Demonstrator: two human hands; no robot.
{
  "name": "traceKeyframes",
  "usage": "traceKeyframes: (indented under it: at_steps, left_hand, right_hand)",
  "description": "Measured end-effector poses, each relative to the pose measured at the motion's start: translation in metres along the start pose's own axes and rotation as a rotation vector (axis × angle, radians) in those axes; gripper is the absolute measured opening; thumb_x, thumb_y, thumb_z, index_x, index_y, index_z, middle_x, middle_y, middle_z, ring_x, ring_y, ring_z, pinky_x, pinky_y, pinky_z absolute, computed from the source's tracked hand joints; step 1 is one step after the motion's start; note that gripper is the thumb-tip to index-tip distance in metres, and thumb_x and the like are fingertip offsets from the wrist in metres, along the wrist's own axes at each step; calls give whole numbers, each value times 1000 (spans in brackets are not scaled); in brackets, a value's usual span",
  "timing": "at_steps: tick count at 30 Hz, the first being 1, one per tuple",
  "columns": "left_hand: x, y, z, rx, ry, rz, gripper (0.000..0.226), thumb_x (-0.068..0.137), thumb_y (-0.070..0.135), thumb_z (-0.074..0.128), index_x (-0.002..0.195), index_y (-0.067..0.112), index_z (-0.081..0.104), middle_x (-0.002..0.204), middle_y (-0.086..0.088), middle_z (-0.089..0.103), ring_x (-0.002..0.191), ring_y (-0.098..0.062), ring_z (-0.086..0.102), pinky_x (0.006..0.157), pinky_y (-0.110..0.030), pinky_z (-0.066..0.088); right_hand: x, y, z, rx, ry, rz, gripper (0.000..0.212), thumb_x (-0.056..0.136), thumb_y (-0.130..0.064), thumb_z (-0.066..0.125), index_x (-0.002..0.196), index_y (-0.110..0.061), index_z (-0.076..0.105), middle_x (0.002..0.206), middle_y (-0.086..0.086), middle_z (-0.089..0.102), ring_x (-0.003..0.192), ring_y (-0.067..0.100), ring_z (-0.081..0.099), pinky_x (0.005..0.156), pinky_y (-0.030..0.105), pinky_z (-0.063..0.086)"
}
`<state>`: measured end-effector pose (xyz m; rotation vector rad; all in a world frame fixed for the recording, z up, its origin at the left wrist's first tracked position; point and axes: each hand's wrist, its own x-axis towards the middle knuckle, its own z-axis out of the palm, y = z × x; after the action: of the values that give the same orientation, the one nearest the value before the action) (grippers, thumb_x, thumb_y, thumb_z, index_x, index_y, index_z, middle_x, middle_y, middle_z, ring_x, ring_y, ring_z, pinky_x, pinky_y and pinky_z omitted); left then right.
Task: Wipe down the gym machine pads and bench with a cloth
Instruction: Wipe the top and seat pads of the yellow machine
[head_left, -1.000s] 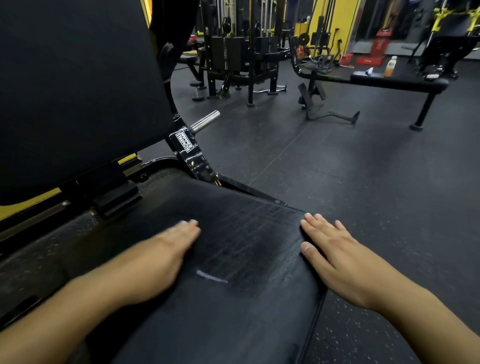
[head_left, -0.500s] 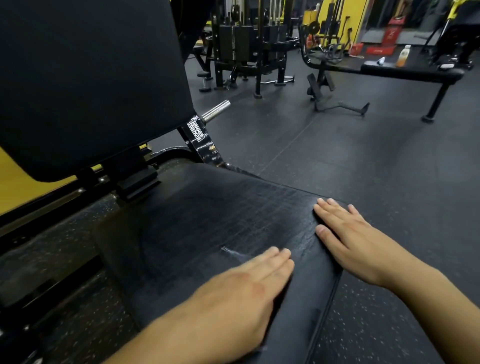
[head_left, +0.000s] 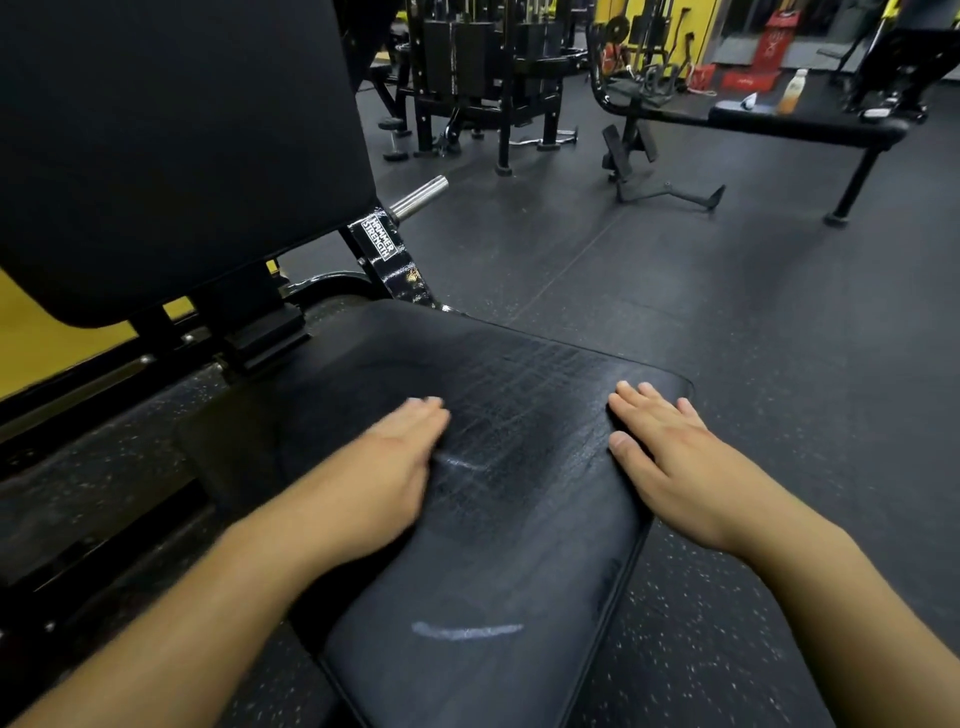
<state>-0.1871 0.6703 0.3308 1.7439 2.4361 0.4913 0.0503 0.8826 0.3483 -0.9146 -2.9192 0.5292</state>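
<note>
Two hands lie flat on the seat pad (head_left: 498, 519), fingers straight, holding nothing — I see no cloth anywhere, though the left hand (head_left: 384, 483) is blurred and could hide something thin under its palm. That hand rests near the pad's middle, just beside a pale scuff. My right hand (head_left: 670, 462) lies on the pad's right edge, fingers pointing at its far corner. The pad's long axis runs from me toward the back pad (head_left: 171, 135), which stands upright at the seat's far left end. A second pale streak (head_left: 467, 630) sits on the near part of the seat, nearer my left hand. I judge the left is the better placed for the next stroke — along that axis, lengthwise.
</note>
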Motion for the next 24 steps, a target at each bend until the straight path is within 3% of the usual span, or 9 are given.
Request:
traceKeyframes:
  at_steps: [5,8,10,12,14,16,20,24]
  left_hand:
    - [-25,83,6,-40,-122,317,64,102,11,33,164,18,16,171,7,5,156,-3,-2,118,-9,-11]
    - [-43,76,-5,-77,-167,345,64,103,19,28,164,26,12,168,18,-2,153,5,-7,118,-8,-9]
    - [-39,37,-7,-22,-141,255,65,98,22,20,163,26,19,167,16,5,154,4,2,123,-14,-1]
    - [-27,-18,-14,34,-85,89,62,100,17,27,162,24,24,167,12,13,155,-2,12,125,-19,4]
    - [-15,-61,-23,24,-70,-90,59,106,12,35,162,21,22,168,9,13,155,-4,11,122,-14,2]
    - [-6,-74,-24,7,-61,-147,59,107,13,35,163,22,20,170,10,12,154,-2,7,121,-14,0]
    - [-9,-22,-4,-7,9,43,57,105,8,39,160,16,29,169,3,21,154,-3,8,116,-6,-7]
    - [-28,48,7,-61,-49,338,62,101,8,38,161,15,27,169,4,16,156,-3,5,121,-12,-4]
  right_hand:
    - [0,-2,3,5,8,12,62,106,-46,24,163,-24,16,169,-12,4,154,2,-6,127,32,-5]
    - [-1,0,6,20,41,2,64,104,-49,22,163,-26,17,169,-14,5,153,-1,-6,126,31,-6]
    - [-1,0,9,27,75,-6,64,102,-50,22,162,-27,19,168,-15,6,153,-2,-5,126,29,-7]
    - [-1,-1,11,45,96,-13,64,101,-50,22,162,-27,20,167,-16,7,153,-3,-4,125,27,-8]
    - [-1,-1,13,48,103,-17,64,101,-50,21,161,-28,21,167,-17,7,153,-4,-4,124,27,-8]
    - [0,-1,13,46,103,-12,64,101,-50,21,161,-27,21,167,-17,7,153,-4,-4,124,27,-8]
    - [2,-1,13,37,101,-4,67,99,-51,19,161,-27,21,167,-16,7,153,-3,-3,124,27,-9]
    - [3,0,14,58,107,-6,67,98,-53,20,161,-28,22,166,-19,8,152,-4,-4,124,26,-9]
